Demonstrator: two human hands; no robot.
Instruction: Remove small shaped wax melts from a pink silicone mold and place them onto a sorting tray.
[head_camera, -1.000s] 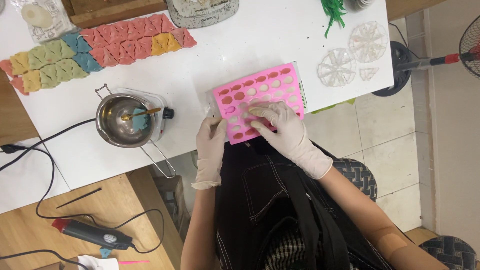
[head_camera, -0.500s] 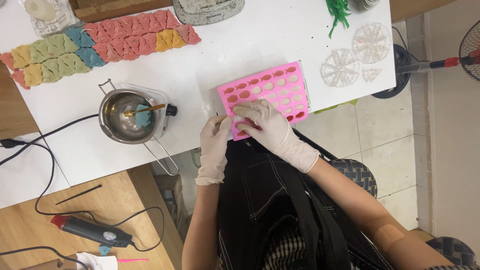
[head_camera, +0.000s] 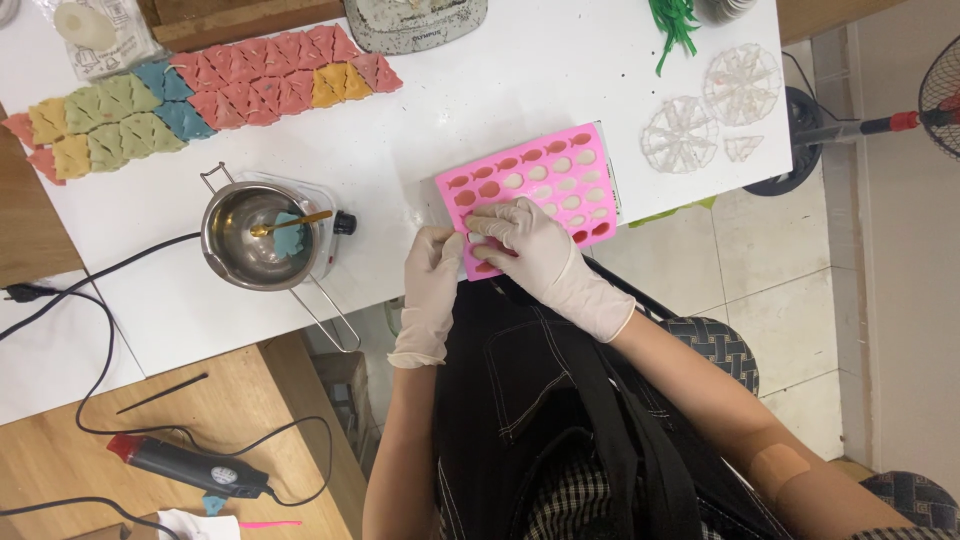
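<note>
A pink silicone mould (head_camera: 545, 175) with fish-shaped cavities lies at the near edge of the white table (head_camera: 480, 90); some cavities hold pale filling. My right hand (head_camera: 525, 245), in a white glove, presses flat on the mould's near left corner. My left hand (head_camera: 433, 270), also gloved, touches the mould's left edge with curled fingers. Whether it pinches anything small is hidden.
A steel melting pot (head_camera: 262, 235) with a gold spoon stands left of the mould. Coloured triangular pieces (head_camera: 200, 95) lie at the back left, clear round lattice pieces (head_camera: 700, 115) at the right. A heat tool (head_camera: 190, 465) and cables rest on the wooden surface.
My right hand slid left along the mould's near edge toward its corner. My left hand stayed at the left edge. The view shifted slightly.
</note>
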